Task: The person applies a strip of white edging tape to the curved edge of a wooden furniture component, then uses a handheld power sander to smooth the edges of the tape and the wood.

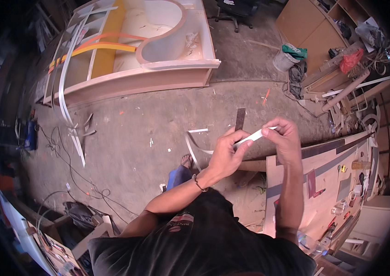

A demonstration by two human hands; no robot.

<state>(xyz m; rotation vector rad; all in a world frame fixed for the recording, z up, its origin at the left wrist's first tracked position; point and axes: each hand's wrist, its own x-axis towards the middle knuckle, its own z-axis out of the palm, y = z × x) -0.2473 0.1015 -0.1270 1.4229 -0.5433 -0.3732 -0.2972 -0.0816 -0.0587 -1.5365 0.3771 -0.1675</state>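
A narrow white strip [254, 136], which looks like edge banding, is stretched between my two hands in front of my chest. My left hand [225, 155] pinches it between thumb and fingers. At the other end my right hand [285, 140] grips the strip with thumb and bent fingers close to its tip. On the far side of my left hand a curled length of pale strip [194, 148] loops down toward my foot; whether it joins the held piece is hidden by the hand. A dark brown strip [240, 118] shows just beyond my fingers.
A wooden cabinet frame [172, 79] with a curved cutout lies ahead left, long white strips [62, 92] and orange bands across it. To my right stands a workbench [291, 180] with scattered tools. Cables [73, 172] trail over the floor at left. A bucket [283, 60] stands far right.
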